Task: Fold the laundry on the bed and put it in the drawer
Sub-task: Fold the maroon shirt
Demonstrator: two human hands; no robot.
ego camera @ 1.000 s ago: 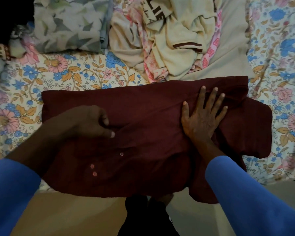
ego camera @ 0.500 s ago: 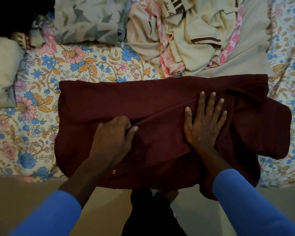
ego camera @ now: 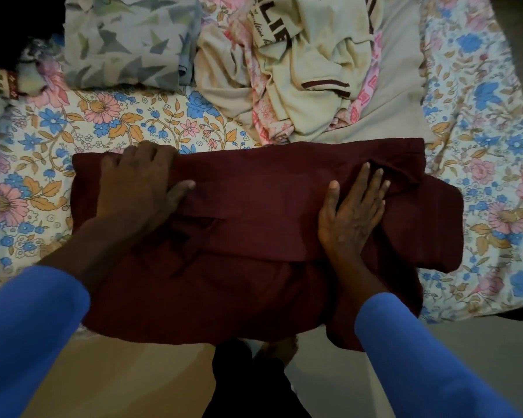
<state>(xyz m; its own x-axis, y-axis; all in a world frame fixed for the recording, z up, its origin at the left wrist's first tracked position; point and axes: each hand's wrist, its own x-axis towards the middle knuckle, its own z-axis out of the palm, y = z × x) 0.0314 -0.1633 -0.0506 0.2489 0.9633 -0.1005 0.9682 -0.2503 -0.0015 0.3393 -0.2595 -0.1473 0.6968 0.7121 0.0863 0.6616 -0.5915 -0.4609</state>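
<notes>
A maroon garment lies spread across the near edge of the bed, folded into a wide band, its near part hanging over the bed's edge. My left hand is on the garment's far left corner. Its fingers curl over the far edge of the cloth and grip a folded layer, thumb pointing right. My right hand lies flat on the right part of the garment, fingers straight and spread, pressing it down. A loose flap sticks out to the right of that hand. No drawer is in view.
A heap of unfolded cream and pink clothes lies just behind the garment. A grey leaf-patterned cloth sits at the back left. The floral sheet shows to the left and right. Below the bed are the floor and my bare foot.
My left hand took hold of the near layer by the buttons and carried it up to the far left edge, covering the buttons. My right hand stayed pressed flat.
</notes>
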